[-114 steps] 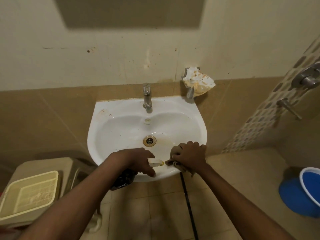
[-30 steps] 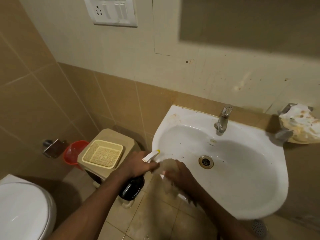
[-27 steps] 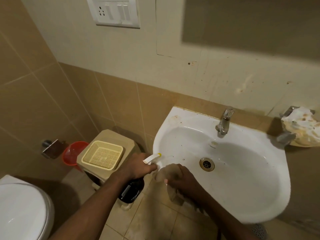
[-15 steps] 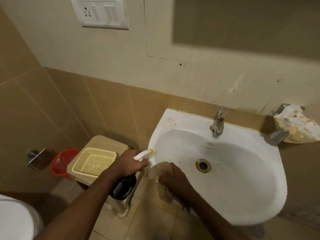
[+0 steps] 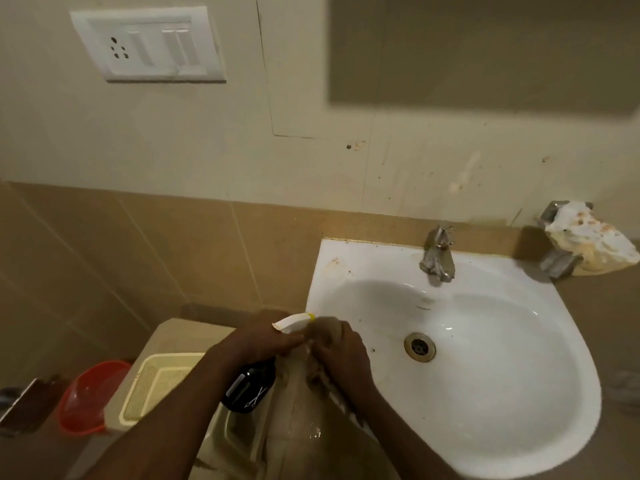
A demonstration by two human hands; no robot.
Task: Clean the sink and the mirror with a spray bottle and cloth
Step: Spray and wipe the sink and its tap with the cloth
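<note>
Both hands at the sink's (image 5: pixel 485 393) left rim — bottle and cloth held.
Left hand (image 5: pixel 256 341): fingers curled round the dark bottle's (image 5: pixel 250 386) neck, white nozzle toward the cloth (image 5: pixel 294 372). Right hand (image 5: pixel 341 358): fingers bunched on the cloth, which hangs off the rim — beside the bottle. Mirror (image 5: pixel 485 50) on the wall above.

support: beige bin (image 5: pixel 173 336) | on top: cream tray (image 5: pixel 152 386) | beside: possibly red basin (image 5: pixel 91 393)
</note>
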